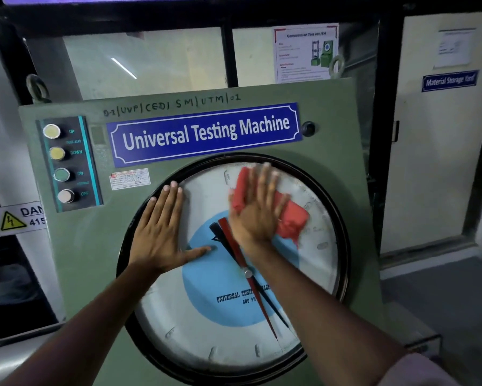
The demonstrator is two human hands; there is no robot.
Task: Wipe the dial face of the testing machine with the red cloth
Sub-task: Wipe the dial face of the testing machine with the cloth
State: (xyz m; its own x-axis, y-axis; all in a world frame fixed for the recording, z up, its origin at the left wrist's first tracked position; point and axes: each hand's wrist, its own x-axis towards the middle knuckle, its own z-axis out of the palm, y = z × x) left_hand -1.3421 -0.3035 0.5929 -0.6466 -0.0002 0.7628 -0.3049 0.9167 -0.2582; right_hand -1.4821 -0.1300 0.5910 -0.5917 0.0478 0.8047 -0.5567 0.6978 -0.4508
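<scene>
Head: right hand (257, 207) flat, pressing red cloth (292, 218) on dial face (206, 330); left hand (161, 229) flat, empty.

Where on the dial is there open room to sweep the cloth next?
Open: the lower dial face, below the two forearms down to the black rim. Crowded: upper half, left hand flat at the upper left, right hand pressing the red cloth at upper right.

Soft red cloth (291, 215) on glossy dial face (206, 338).

Blue nameplate (205, 134), four-button panel (67, 164), hazard sticker (17, 218), possibly instructional wall poster (306, 52).
</scene>
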